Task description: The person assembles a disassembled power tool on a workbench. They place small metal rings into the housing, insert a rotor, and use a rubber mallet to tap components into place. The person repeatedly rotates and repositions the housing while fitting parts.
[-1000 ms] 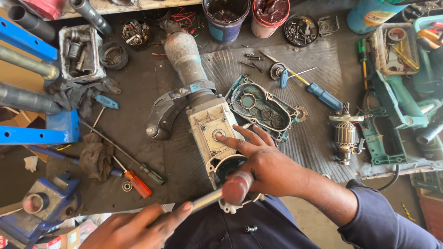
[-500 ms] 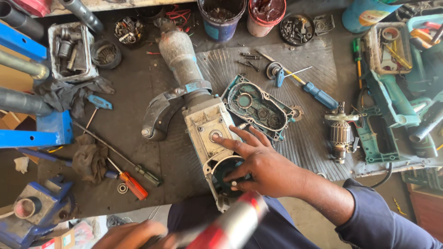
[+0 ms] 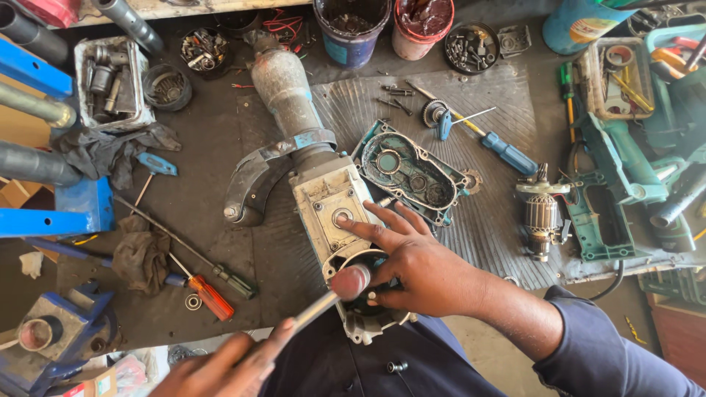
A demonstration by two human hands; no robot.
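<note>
A grey power tool body [image 3: 323,195] with a long dusty barrel [image 3: 283,88] lies on a ribbed mat in the middle of the bench. My right hand [image 3: 419,268] presses on its square gear housing, fingers spread, index finger beside a round bearing seat [image 3: 341,217]. My left hand [image 3: 232,364] at the bottom edge grips the metal handle of a hammer [image 3: 351,281]. The hammer's reddish head sits against the tool's lower round opening, just left of my right thumb.
A teal gear cover [image 3: 412,173], a blue screwdriver [image 3: 507,153] and a motor armature [image 3: 543,213] lie to the right. An orange screwdriver [image 3: 209,294], rags and a blue vise [image 3: 59,213] are on the left. Two buckets [image 3: 351,26] and parts trays stand at the back.
The hammer swung down and back towards me, blurred half a second ago, and is now up against the tool's lower opening again. My right hand stayed on the housing.
</note>
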